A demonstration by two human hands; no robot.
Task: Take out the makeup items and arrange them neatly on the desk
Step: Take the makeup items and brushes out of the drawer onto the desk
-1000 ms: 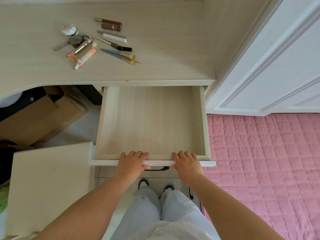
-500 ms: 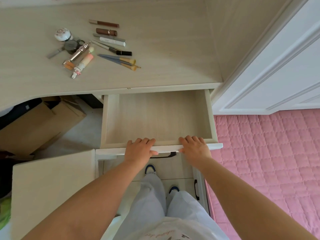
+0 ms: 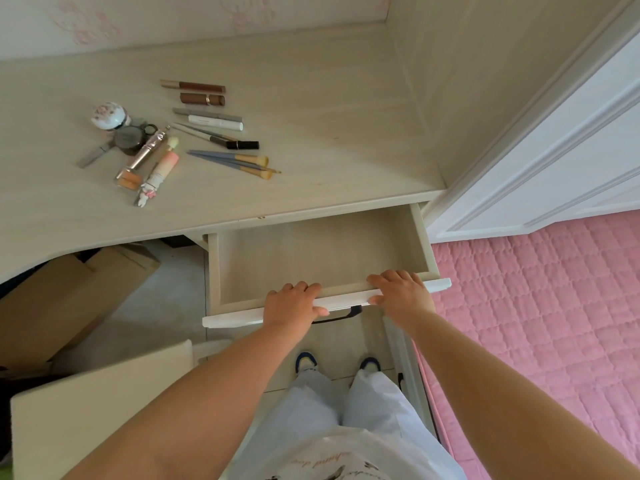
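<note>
Both hands rest on the front panel of the drawer (image 3: 398, 244), which stands partly pulled out beneath the desk (image 3: 311, 98). The left hand (image 3: 292, 303) has its fingers curled over the panel's top edge with the thumb along the white face; the right hand (image 3: 401, 292) grips the same edge nearer the right end, fingers hooked inward. A dark handle (image 3: 341, 315) shows on the panel face between the two hands. The drawer's pale wood floor is visible.

Makeup items lie on the desk surface, left of centre. A brown lip pencil (image 3: 194, 86), a brown lipstick tube (image 3: 202, 99), a grey pen (image 3: 207, 114) and a white tube (image 3: 215, 122) lie nearly parallel, long axes running left to right, stacked one below another. A black-capped brush (image 3: 221, 139) lies beside them, slanting down to the right. Blue-handled brushes (image 3: 230, 161) lie together, bristle ends pointing right, handles converging to the left.

Further left the items crowd together and overlap. A white floral round jar (image 3: 108, 115) touches a dark round compact (image 3: 129, 139). A rose-gold tube (image 3: 145, 150) and a pink-and-white tube (image 3: 161, 171) lie diagonally, upper ends toward the right. A grey stick (image 3: 92, 157) slants out to the left.

A cardboard box (image 3: 62, 299) sits under the desk; a pink quilt (image 3: 540, 306) lies at right.
</note>
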